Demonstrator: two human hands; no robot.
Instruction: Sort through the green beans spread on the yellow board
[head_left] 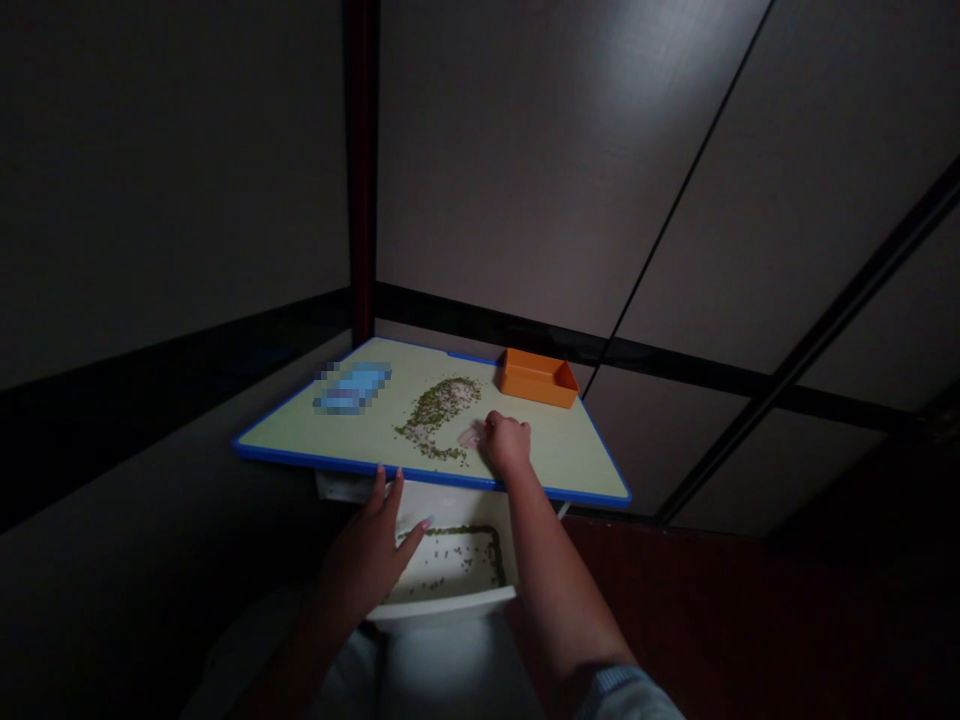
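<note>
Small green grains, resembling beans, lie in a loose curved heap (pixel 442 405) on a pale tabletop (pixel 559 455) with a blue rim. Just right of the heap is my right hand (pixel 508 443), its fingers curled closed. A small pale, see-through piece (pixel 470 436) shows at its fingertips, too blurred to name. My left hand (pixel 369 555) has its fingers apart, two fingertips resting against the blue front edge. Its thumb reaches over a white drawer (pixel 450 606) under the tabletop, where more grains lie along the inner edges and across the bottom.
An orange open box (pixel 540 382) stands at the tabletop's back right corner. A blurred-out blue item (pixel 352 390) lies on the left side. Dark panelled walls (pixel 495 200) rise close behind and to the left. Reddish floor (pixel 720 600) shows at the right.
</note>
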